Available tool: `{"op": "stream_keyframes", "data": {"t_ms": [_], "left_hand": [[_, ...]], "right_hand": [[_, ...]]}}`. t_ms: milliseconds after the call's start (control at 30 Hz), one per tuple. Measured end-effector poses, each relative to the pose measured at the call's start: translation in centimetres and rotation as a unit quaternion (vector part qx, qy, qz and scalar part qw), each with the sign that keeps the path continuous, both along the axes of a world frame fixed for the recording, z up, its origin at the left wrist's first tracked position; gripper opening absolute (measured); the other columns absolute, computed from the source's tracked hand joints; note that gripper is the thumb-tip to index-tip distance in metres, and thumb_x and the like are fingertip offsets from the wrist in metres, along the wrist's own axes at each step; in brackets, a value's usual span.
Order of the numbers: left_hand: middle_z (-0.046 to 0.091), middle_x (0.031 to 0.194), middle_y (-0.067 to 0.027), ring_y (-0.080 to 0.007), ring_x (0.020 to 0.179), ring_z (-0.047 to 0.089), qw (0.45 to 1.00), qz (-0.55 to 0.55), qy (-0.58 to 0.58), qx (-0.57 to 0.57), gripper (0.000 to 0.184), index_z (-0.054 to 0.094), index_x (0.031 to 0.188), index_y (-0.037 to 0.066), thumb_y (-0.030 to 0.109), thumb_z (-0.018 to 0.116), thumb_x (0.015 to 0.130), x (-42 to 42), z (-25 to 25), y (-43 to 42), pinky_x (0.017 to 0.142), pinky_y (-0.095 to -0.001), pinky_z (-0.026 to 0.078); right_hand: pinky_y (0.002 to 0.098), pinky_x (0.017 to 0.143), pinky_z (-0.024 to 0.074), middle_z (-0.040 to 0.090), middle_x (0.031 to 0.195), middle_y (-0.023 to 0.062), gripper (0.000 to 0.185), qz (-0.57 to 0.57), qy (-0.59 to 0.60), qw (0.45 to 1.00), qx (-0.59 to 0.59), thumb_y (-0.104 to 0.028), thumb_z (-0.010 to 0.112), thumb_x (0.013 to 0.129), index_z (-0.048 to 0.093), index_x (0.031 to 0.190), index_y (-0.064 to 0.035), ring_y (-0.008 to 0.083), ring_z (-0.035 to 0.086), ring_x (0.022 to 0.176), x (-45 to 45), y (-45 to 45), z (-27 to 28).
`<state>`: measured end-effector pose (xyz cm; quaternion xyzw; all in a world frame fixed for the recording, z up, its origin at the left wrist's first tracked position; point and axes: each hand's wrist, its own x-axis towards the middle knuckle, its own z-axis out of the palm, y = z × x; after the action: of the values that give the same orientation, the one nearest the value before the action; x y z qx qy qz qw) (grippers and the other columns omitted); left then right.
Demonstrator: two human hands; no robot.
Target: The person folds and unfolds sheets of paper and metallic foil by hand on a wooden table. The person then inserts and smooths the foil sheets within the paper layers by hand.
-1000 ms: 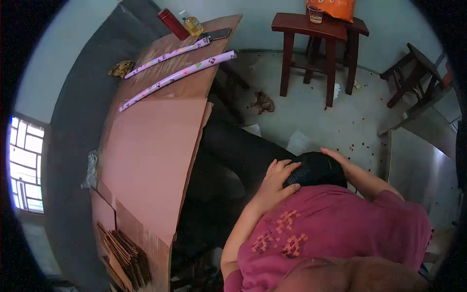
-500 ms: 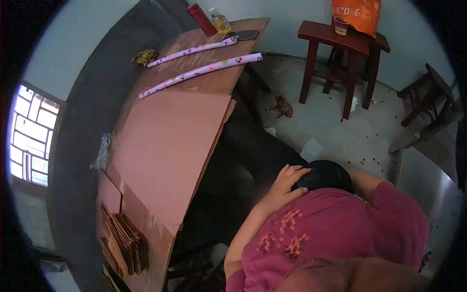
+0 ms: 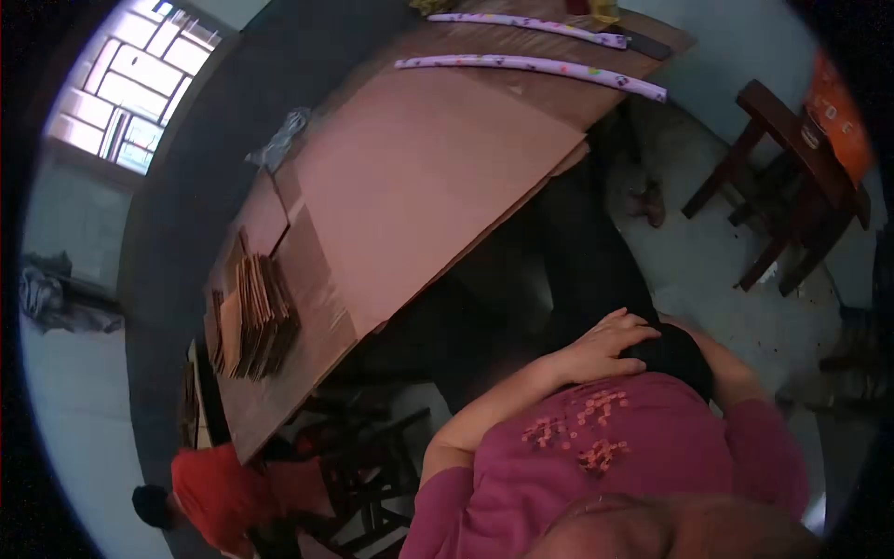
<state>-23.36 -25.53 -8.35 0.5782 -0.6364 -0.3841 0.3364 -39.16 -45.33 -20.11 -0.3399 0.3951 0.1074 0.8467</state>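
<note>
My left hand (image 3: pixel 615 347) lies with fingers spread on a dark, rounded shape (image 3: pixel 675 361) at my lap; half a second ago its surface looked like black mesh, but its kind is not clear. My right forearm (image 3: pixel 722 363) comes in from the other side of that shape, and the right hand's fingers are hidden. Beyond my lap, a large flat sheet of cardboard (image 3: pixel 438 177) covers much of the wooden table. Neither hand touches the table.
Two purple patterned rolls (image 3: pixel 531 63) lie at the table's far end, near a dark flat phone-like object (image 3: pixel 649 45). Folded cardboard pieces (image 3: pixel 256 317) stand at the near left. A person in red (image 3: pixel 223 494) is at lower left. Dark wooden stools (image 3: pixel 792 140) hold an orange bag (image 3: pixel 838 121).
My view has swung left, so the table and stools shift rightward and the person in red comes into sight. My left hand stays resting at my lap.
</note>
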Motion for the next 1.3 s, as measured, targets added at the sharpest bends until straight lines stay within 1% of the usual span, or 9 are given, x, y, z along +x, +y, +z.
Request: {"op": "stream_keyframes", "data": {"t_ms": [267, 500, 733, 867, 967, 1100, 1167, 1233, 1300], "left_hand": [[0.053, 0.13, -0.0169, -0.0324, 0.133, 0.044, 0.996, 0.038, 0.021, -0.084, 0.059, 0.051, 0.138, 0.004, 0.036, 0.063, 0.089, -0.6, -1.0, 0.9, 0.122, -0.0493, 0.013], [0.051, 0.136, -0.0163, -0.0313, 0.136, 0.041, 0.994, -0.029, 0.009, -0.105, 0.058, 0.049, 0.142, 0.007, 0.033, 0.062, 0.091, -0.8, -0.3, 0.7, 0.123, -0.051, 0.009], [0.057, 0.123, -0.0136, -0.0305, 0.126, 0.048, 0.988, 0.005, 0.055, -0.146, 0.058, 0.056, 0.135, 0.006, 0.038, 0.066, 0.088, -0.1, -0.8, 1.4, 0.12, -0.0478, 0.016], [0.057, 0.123, -0.0149, -0.0312, 0.125, 0.049, 0.994, 0.032, 0.049, -0.093, 0.057, 0.056, 0.135, 0.005, 0.039, 0.065, 0.09, 0.8, -1.3, 1.5, 0.119, -0.046, 0.019], [0.051, 0.137, -0.0154, -0.0345, 0.134, 0.041, 0.996, 0.008, 0.053, -0.065, 0.058, 0.052, 0.14, 0.008, 0.041, 0.062, 0.094, 1.0, -1.6, 2.0, 0.118, -0.0476, 0.022], [0.052, 0.136, -0.0184, -0.0341, 0.129, 0.046, 0.989, 0.098, 0.087, -0.072, 0.049, 0.056, 0.132, 0.002, 0.033, 0.061, 0.095, 1.8, -1.2, 1.9, 0.112, -0.0451, 0.032], [0.048, 0.142, -0.0177, -0.0362, 0.133, 0.044, 0.974, 0.192, -0.079, -0.093, 0.048, 0.054, 0.136, 0.005, 0.03, 0.061, 0.095, 3.6, 1.2, 3.3, 0.113, -0.0464, 0.033], [0.049, 0.142, -0.0185, -0.0375, 0.132, 0.045, 0.902, 0.327, -0.251, -0.131, 0.053, 0.057, 0.132, 0.005, 0.019, 0.074, 0.084, 5.9, 4.9, 5.2, 0.11, -0.0474, 0.036], [0.05, 0.14, -0.0193, -0.039, 0.129, 0.047, 0.814, 0.448, -0.342, -0.142, 0.053, 0.057, 0.132, 0.005, 0.016, 0.075, 0.083, 8.8, 6.7, 7.6, 0.107, -0.0463, 0.039]], "right_hand": [[0.0379, 0.096, 0.0466, 0.06, 0.125, 0.0114, 0.057, 0.024, -0.004, 0.998, -0.06, -0.049, 0.059, 0.093, 0.056, 0.131, -0.0066, 0.0236, 0.059, 0.111, 1.0, -0.3, 0.5], [0.0377, 0.094, 0.047, 0.061, 0.121, 0.0115, 0.053, 0.033, -0.022, 0.993, -0.113, -0.047, 0.059, 0.093, 0.057, 0.128, -0.0062, 0.0236, 0.059, 0.108, 0.7, 0.8, 0.8], [0.0375, 0.091, 0.0475, 0.062, 0.117, 0.0116, 0.05, 0.069, 0.003, 0.985, -0.159, -0.044, 0.059, 0.094, 0.059, 0.125, -0.0058, 0.0235, 0.06, 0.105, 1.6, 0.6, 1.0], [0.0374, 0.09, 0.0477, 0.063, 0.115, 0.0117, 0.048, 0.1, 0.009, 0.979, -0.178, -0.043, 0.059, 0.094, 0.059, 0.124, -0.0056, 0.0235, 0.061, 0.104, 3.0, 0.2, 0.6], [0.0374, 0.089, 0.0479, 0.063, 0.114, 0.0117, 0.046, 0.128, 0.003, 0.973, -0.192, -0.041, 0.06, 0.094, 0.06, 0.123, -0.0055, 0.0235, 0.061, 0.103, 4.3, 0.2, -0.2], [0.0373, 0.088, 0.0482, 0.064, 0.112, 0.0118, 0.044, 0.166, -0.01, 0.953, -0.253, -0.04, 0.06, 0.094, 0.061, 0.121, -0.0053, 0.0235, 0.061, 0.101, 4.5, 0.0, -1.3], [0.0372, 0.088, 0.0483, 0.064, 0.111, 0.0118, 0.043, 0.197, -0.014, 0.937, -0.288, -0.039, 0.06, 0.094, 0.061, 0.121, -0.0052, 0.0235, 0.061, 0.1, 5.1, 0.1, -2.4], [0.0372, 0.087, 0.0485, 0.065, 0.11, 0.0119, 0.042, 0.231, -0.007, 0.916, -0.328, -0.038, 0.06, 0.094, 0.061, 0.12, -0.0051, 0.0235, 0.062, 0.1, 5.4, -0.5, -4.3], [0.0371, 0.086, 0.0486, 0.065, 0.109, 0.0119, 0.041, 0.259, 0.007, 0.893, -0.368, -0.038, 0.06, 0.094, 0.062, 0.119, -0.005, 0.0235, 0.062, 0.099, 5.1, -1.2, -6.3]]}}
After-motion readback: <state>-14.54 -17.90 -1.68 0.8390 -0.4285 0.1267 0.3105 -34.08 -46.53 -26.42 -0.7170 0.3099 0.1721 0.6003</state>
